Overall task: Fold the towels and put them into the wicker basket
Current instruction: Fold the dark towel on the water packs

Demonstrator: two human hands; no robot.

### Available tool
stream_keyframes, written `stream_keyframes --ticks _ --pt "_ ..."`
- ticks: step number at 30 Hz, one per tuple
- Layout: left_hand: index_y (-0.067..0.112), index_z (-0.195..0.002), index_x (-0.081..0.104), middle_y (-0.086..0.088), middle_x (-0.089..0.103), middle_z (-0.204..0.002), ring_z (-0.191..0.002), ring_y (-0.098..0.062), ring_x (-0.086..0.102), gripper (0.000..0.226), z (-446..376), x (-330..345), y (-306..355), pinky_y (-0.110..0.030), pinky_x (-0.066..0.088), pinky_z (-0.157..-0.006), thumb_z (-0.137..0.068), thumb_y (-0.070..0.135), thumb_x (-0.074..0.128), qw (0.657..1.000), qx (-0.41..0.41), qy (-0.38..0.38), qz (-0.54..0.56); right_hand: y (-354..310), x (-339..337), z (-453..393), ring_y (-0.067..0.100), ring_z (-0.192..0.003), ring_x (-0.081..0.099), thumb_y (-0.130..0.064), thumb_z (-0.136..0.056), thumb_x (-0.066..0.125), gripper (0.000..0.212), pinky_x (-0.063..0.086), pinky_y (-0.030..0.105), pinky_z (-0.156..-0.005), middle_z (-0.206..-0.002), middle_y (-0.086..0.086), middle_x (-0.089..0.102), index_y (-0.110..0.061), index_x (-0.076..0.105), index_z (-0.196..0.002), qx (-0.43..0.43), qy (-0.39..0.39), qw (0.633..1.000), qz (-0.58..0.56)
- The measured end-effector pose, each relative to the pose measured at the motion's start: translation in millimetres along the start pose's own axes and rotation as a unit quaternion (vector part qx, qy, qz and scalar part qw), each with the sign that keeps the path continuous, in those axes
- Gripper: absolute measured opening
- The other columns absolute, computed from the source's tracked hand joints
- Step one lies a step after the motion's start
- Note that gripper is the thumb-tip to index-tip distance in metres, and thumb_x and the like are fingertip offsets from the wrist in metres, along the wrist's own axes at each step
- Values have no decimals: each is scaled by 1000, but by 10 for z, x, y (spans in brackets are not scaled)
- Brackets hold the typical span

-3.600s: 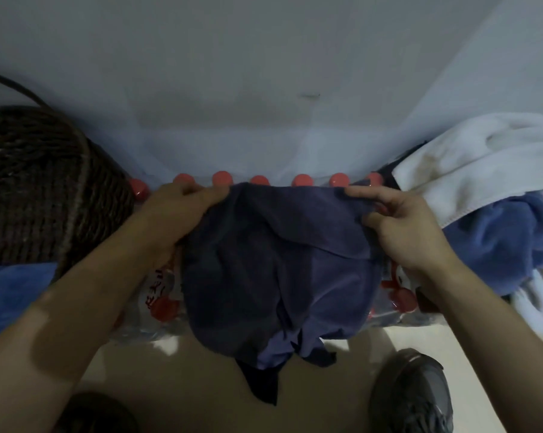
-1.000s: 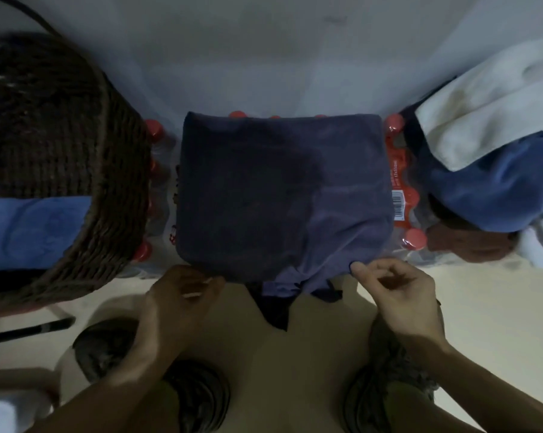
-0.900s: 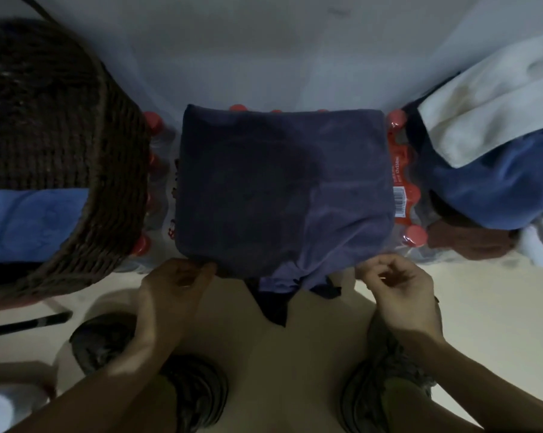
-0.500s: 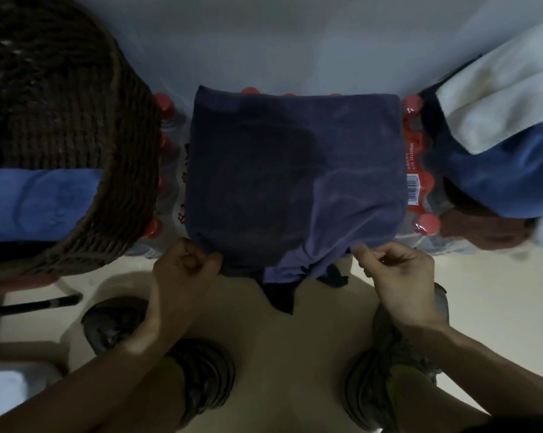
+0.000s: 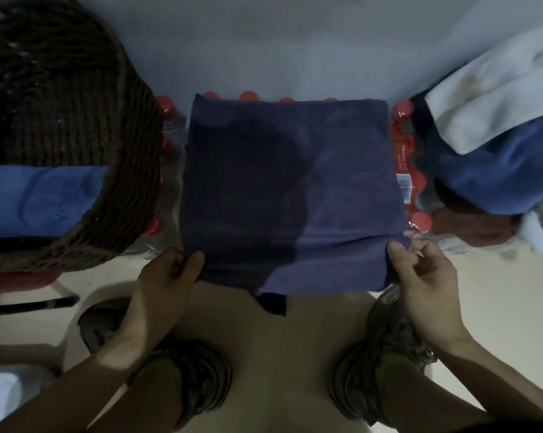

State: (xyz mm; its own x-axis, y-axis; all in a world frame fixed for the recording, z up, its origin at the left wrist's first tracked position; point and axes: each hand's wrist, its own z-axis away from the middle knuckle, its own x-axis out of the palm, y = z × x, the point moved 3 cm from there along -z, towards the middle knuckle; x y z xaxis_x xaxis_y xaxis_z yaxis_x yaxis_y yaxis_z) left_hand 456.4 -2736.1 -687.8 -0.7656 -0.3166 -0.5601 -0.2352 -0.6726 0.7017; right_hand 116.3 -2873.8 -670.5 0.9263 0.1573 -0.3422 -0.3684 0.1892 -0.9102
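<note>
**Pinching the near corners of a dark towel laid over bottled water**

Head view, single entry:

- Dark navy rectangular terry towel (image 5: 282,189): spread flat over a shrink-wrapped pack of red-capped clear plastic water bottles (image 5: 402,170), covering most of its top. Far edge lies along the pack's far edge; near edge hangs over the pack's near edge, with a darker flap (image 5: 274,303) dangling below it.
- Left hand (image 5: 167,282): thumb and curled fingers pinch the towel's near left corner.
- Right hand (image 5: 426,276): thumb and fingers pinch the towel's near right corner, grip narrow, cloth between them.
- Brown woven wicker basket (image 5: 76,135): touching or just beside the pack's left edge; cannot tell which. A folded bright blue towel (image 5: 39,201) lies inside it.
- Heap of unfolded towels at the pack's right edge: white stained towel (image 5: 495,95) on top, blue towel (image 5: 507,170) beneath, brown cloth (image 5: 473,226) lowest.
- Two dark shoes (image 5: 379,364) on the pale floor (image 5: 295,354), below the towel's near edge.
- Black rod (image 5: 29,306) on the floor, lower left.
</note>
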Motion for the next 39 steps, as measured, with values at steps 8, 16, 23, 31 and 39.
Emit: stream_keyframes --ticks 8,16,23,31,39 --pt "18 -73 58 -3 69 -63 -56 -12 65 39 62 -169 295 -28 49 -48 -78 57 57 997 38 20 61 -124 -95 -111 -1 -59 50 -32 -89 69 9 44 11 -63 -61 -12 57 -28 62 -85 -81 97 992 -10" --pt "26 -94 69 -2 75 -90 -81 -14 71 49 -176 -259 857 -24 55 -64 -63 64 74 957 46 -30 284 -775 -150 -596 1 -56 49 -31 -87 72 18 43 13 -55 -61 -13 57 -18 60 -82 -91 87 992 -20" --pt "22 -139 36 1 59 -123 -115 -10 59 77 -84 -112 1073 -19 48 -95 -74 13 77 960 231 -4 156 -1037 -169 -731 4 -72 61 -38 -79 75 27 53 22 -77 -99 -2 58 -28 67 -103 -167 37 922 347" --pt "22 -96 62 5 67 -80 -76 -10 65 29 138 200 151 -23 51 -67 -74 31 80 1000 14 -19 11 -1091 901 -276 14 -82 57 -15 -85 75 5 47 26 -67 -92 0 58 -15 73 -89 -417 -232 849 228" --pt "22 -97 62 7 69 -98 -90 -1 65 32 -8 523 46 -17 50 -78 -73 22 83 991 -50 -19 127 -846 1413 -297 19 -85 47 -41 -83 76 35 43 39 -73 -98 2 56 -16 70 -106 -448 -275 805 275"
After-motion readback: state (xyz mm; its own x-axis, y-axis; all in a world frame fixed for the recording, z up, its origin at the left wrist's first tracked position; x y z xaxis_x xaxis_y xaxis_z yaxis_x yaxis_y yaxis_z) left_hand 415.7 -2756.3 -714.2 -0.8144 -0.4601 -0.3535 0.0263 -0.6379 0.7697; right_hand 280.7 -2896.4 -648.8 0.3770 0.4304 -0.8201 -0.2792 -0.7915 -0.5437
